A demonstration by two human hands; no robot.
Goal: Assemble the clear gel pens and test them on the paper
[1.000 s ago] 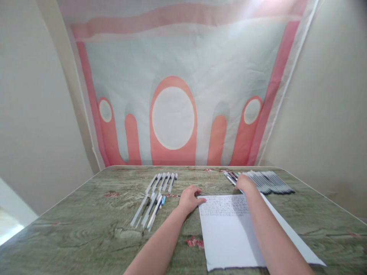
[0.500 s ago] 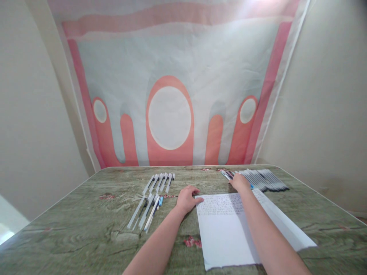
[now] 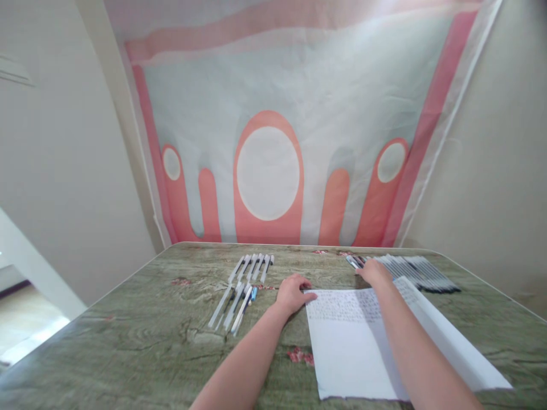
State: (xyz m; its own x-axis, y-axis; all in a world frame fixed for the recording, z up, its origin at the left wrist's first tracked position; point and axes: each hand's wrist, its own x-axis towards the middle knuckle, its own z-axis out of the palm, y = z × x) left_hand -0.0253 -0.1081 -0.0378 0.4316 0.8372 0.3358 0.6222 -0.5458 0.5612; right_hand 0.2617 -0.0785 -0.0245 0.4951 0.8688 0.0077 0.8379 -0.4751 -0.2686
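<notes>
My left hand (image 3: 294, 293) rests on the table at the top left corner of a handwritten sheet of paper (image 3: 354, 353). Its fingers are apart and the thumb lies at the sheet's edge. At the back right, my right hand (image 3: 375, 273) reaches over the paper, its fingers closed down on a pen among a few dark and coloured pens (image 3: 355, 261). The hand partly hides that pen. Right beside it lies a row of clear-barrelled pens (image 3: 421, 272). To the left are two groups of pens, a back row (image 3: 251, 267) and a front group (image 3: 233, 307).
Everything lies on a wood-patterned table (image 3: 141, 330). The paper's right part is creased and lifts off the surface. A pink and grey printed cloth (image 3: 273, 74) hangs behind the table's far edge.
The camera view has turned slightly left, so everything appears further right. The paper's right side stands up a little more near my right forearm. Both hands stay at about the same places.
</notes>
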